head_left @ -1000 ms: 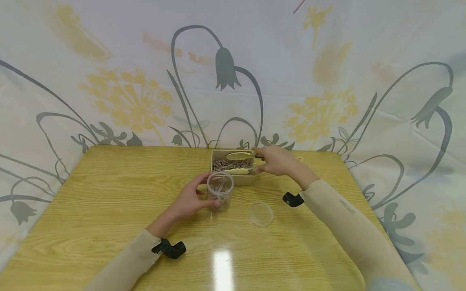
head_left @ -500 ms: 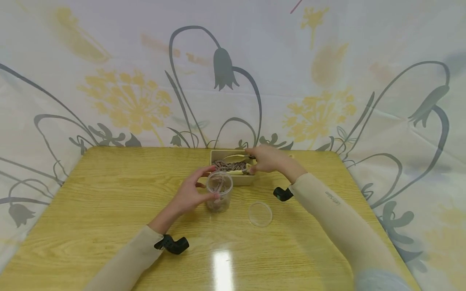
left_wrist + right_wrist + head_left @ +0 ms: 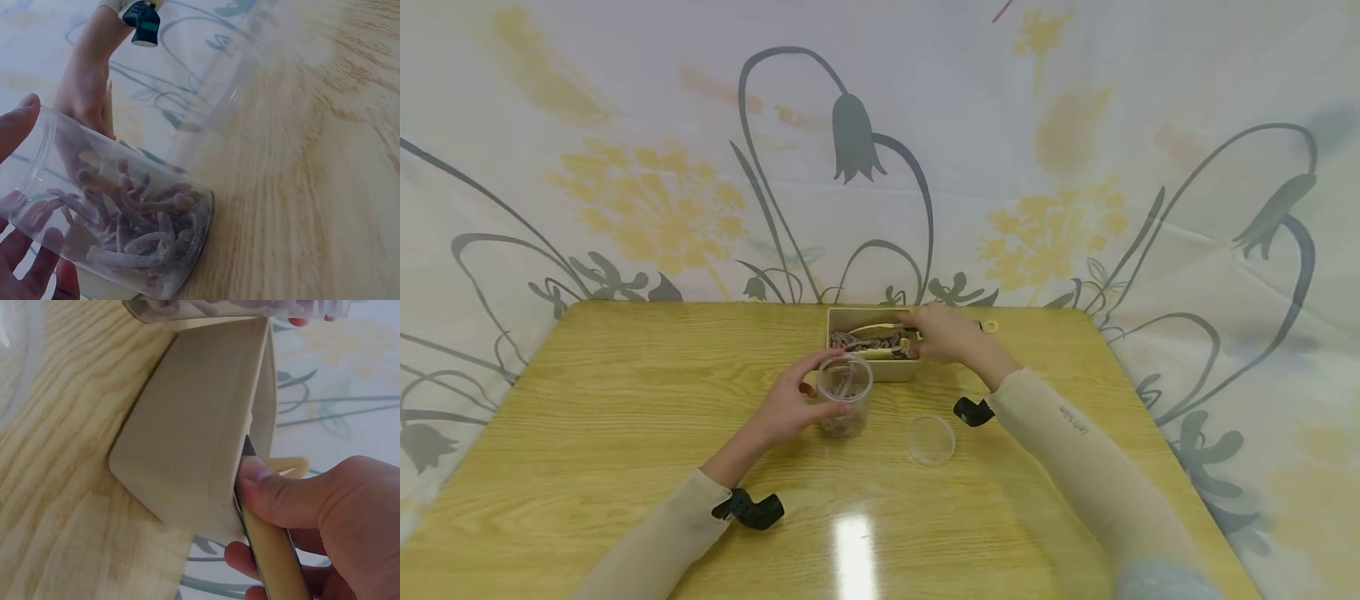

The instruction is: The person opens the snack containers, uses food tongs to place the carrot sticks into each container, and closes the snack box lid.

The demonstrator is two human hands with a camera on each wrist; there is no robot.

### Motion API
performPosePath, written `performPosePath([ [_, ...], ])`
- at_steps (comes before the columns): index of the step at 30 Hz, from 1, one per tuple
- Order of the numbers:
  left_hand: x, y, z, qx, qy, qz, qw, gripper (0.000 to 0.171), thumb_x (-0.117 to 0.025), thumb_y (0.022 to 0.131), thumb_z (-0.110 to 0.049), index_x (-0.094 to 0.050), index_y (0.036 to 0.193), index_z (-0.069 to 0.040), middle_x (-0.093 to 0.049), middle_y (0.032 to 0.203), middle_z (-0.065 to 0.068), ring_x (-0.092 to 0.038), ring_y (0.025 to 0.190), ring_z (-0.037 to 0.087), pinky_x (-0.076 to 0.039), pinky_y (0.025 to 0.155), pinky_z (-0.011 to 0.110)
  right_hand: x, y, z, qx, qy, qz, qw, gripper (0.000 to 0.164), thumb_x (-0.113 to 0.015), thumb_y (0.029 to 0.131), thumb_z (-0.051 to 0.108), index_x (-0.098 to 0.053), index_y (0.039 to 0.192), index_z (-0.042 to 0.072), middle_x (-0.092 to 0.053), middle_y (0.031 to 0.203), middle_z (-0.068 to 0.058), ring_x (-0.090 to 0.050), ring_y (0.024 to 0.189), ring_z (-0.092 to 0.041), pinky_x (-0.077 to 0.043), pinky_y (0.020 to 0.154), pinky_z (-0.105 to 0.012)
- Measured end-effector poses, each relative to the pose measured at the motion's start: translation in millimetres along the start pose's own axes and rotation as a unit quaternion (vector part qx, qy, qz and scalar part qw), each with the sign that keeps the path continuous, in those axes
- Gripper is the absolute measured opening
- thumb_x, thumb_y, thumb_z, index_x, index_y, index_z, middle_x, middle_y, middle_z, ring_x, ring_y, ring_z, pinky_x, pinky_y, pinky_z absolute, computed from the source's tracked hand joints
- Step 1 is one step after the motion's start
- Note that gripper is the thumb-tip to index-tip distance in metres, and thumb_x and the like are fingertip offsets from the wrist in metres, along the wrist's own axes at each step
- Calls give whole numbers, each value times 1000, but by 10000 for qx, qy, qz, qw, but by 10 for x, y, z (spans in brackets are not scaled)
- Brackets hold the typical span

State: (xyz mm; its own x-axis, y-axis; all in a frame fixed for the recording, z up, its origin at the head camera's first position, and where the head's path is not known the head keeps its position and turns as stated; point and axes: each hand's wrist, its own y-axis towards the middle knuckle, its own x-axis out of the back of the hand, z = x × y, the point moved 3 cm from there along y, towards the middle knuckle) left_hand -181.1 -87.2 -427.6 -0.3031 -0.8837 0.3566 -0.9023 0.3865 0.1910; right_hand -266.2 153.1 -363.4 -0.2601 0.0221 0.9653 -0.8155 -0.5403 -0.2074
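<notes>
At the worktop's far edge, the right hand grips tongs extending into a beige box; nearer, the left hand curls round a clear jar of brownish strips.

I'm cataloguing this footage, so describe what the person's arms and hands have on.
The left hand and right hand are ungloved. The left sleeve and right sleeve are cream; the right bears small lettering, too blurred to read. Black, bent devices sit at the left cuff and right cuff. Pale blue-grey cloth shows higher on the right arm.
</notes>
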Motion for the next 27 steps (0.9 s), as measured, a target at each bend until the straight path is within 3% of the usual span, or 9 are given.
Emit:
performPosePath([
  [9, 27, -28, 19, -191, -33, -66, 9998, 72, -84, 81, -15, -51, 145, -13, -57, 138, 7, -53, 111, 37, -48, 75, 42, -54, -33, -17, 147, -137, -470, 9987, 52, -72, 94, 21, -56, 142, 10, -71, 111, -7, -63, 75, -17, -45, 59, -31],
  [14, 16, -45, 23, -237, -102, -82, 9996, 70, -84, 82, -14, -52, 145, -15, -57, 138, 8, -53, 112, 36, -48, 75, 42, -36, -96, -35, 151, 74, -615, 9980, 48, -73, 93, 21, -60, 139, 12, -69, 122, -7, -68, 81, -18, -45, 56, -30],
  [20, 14, -61, 27, -267, -117, -109, 9995, 70, -84, 81, -13, -52, 144, -15, -57, 138, 9, -53, 112, 37, -48, 76, 45, 5, -161, -129, 119, 636, -675, 9956, 51, -71, 94, 17, -56, 142, 9, -66, 128, -8, -63, 66, -14, -43, 56, -29],
  [27, 8, -59, 18, -256, 74, -242, 9994, 71, -84, 82, -16, -51, 145, -15, -55, 139, 8, -52, 117, 34, -46, 80, 44, 62, -264, -227, 40, 700, -842, 9940, 51, -71, 94, 15, -56, 142, 6, -71, 116, -8, -58, 59, -10, -41, 53, -30],
])
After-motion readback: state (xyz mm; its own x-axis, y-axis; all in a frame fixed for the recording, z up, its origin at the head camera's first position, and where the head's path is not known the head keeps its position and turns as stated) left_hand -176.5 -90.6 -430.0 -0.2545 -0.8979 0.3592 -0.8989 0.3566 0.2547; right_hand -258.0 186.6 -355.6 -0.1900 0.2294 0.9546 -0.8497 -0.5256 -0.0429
